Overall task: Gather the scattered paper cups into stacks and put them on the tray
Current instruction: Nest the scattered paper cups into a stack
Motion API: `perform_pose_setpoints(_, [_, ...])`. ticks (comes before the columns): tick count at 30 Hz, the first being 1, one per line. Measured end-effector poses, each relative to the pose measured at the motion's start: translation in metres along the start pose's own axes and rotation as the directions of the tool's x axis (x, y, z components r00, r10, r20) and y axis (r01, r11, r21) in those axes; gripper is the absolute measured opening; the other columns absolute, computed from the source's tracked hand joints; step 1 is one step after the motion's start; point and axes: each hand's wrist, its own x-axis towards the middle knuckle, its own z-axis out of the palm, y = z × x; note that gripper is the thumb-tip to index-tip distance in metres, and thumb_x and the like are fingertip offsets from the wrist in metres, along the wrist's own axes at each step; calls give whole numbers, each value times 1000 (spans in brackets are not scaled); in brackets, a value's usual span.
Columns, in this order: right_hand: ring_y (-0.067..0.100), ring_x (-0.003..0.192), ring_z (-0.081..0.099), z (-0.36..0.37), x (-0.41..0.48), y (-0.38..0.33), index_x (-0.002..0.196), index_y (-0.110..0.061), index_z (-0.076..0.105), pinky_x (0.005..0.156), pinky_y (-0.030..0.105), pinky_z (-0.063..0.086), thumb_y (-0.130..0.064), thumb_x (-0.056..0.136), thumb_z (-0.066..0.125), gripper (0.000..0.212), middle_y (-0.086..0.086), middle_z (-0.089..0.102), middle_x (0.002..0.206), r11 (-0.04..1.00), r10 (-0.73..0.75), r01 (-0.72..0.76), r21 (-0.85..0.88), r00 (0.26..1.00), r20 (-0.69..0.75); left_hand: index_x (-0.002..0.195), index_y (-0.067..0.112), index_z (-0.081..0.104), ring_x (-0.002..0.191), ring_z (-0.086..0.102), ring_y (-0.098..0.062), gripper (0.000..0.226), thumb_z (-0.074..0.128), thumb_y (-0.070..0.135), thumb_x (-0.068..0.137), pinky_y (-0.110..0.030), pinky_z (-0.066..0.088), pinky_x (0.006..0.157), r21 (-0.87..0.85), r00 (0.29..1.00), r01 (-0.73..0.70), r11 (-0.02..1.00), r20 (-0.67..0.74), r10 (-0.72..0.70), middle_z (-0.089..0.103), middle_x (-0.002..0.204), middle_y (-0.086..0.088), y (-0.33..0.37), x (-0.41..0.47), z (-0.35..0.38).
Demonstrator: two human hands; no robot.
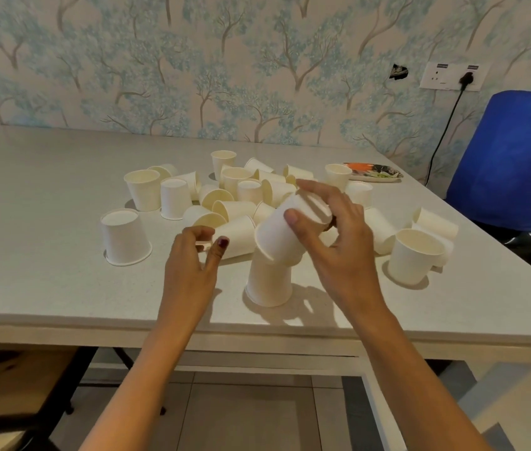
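A pale surface (46,288) carries scattered paper cups (236,180) mid-frame, with bare room at left and the tray (384,174) well apart at upper right. Stacking appears under way near the lower edge: the right hand (339,242) grips a tilted cup (278,236), which likely needs squaring over the upturned cup (269,284). The left hand (189,268) pinches a toppled cup (238,236).

Home room: tree wallpaper (257,60) (blue chair (511,157)).

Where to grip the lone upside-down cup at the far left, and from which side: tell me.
Take the upside-down cup by its side wall just below the closed base, coming down from above. It stands rim-down on the table with its narrower end up and clear of the pile, so thumb and fingers should span it easily.
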Motion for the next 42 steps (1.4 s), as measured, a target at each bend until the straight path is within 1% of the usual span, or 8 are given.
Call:
perform_pose_setpoints(8, [5, 115, 40, 29, -10, 12, 127, -36, 52, 87, 3, 29, -51, 86, 57, 44, -15, 52, 123, 994, 45, -34, -103, 993, 108, 132, 23, 42, 119, 43, -20, 52, 59, 42, 86, -25, 35, 93, 145, 1000, -22, 989, 2, 22, 43, 134, -3, -28, 17, 16])
perform_pose_setpoints(14, [12, 121, 46, 45, -25, 27, 131, -33, 36, 102, 30, 43, -45, 81, 68, 60, -7, 50, 131, 985, 171, -173, -8, 970, 174, 131, 21, 40, 112, 46, -22, 58, 66, 39, 83, -34, 44, 93, 134, 998, 0, 991, 64, -8, 46, 128, -4, -28, 26, 23])
perform_pose_setpoints(19, [11, 118, 47, 52, -40, 41, 131, -30, 33, 101, 36, 46, -48, 77, 71, 68, -8, 48, 129, 971, 241, -237, -44, 952, 190, 122, 19, 43, 104, 51, -18, 56, 75, 27, 76, -24, 46, 79, 72, 997, -22, 997, 73, 17, 50, 121, -1, -25, 27, 25])
perform_pose_setpoints(23, [10, 121, 45, 52, -45, 48, 135, -30, 30, 100, 30, 45, -53, 73, 72, 78, -10, 45, 134, 953, 300, -301, -31, 930, 210, 113, 29, 45, 97, 54, -8, 57, 80, 28, 69, -7, 43, 62, -29, 999, 13, 999, 44, -12, 52, 115, 8, -23, 29, 16])
perform_pose_setpoints(26, [5, 120, 46, 45, -46, 51, 133, -32, 32, 92, 10, 39, -62, 69, 64, 78, -10, 48, 133, 950, 297, -312, 34, 929, 221, 114, 32, 47, 101, 56, -11, 52, 77, 35, 72, -20, 52, 73, -187, 996, 92, 978, 8, -92, 52, 122, 7, -16, 33, 3])
perform_pose_setpoints(30, [4, 120, 49, 37, -48, 51, 131, -28, 41, 96, 13, 39, -59, 79, 53, 62, -9, 52, 129, 946, 291, -303, 116, 951, 108, 126, 33, 54, 111, 60, -15, 50, 71, 36, 79, -35, 56, 82, -555, 998, 63, 830, 21, -62, 53, 127, 1, 4, 30, -11])
perform_pose_setpoints(36, [11, 115, 54, 25, -50, 49, 123, -22, 48, 97, 45, 48, -53, 89, 49, 46, -7, 59, 119, 951, 274, -256, 177, 958, -87, 137, 39, 44, 115, 53, 0, 48, 56, 36, 91, -22, 50, 88, -442, 982, -184, 878, -40, 185, 46, 128, 12, 43, 21, -10])
perform_pose_setpoints(42, [16, 112, 52, -2, -45, 52, 125, -11, 46, 93, 15, 45, -44, 90, 50, 48, 6, 52, 122, 996, 36, -57, -70, 962, -271, 137, 34, 45, 113, 49, 6, 58, 64, 38, 82, -7, 40, 90, -167, 950, -295, 941, 56, 308, 51, 128, 21, 62, 8, 7])
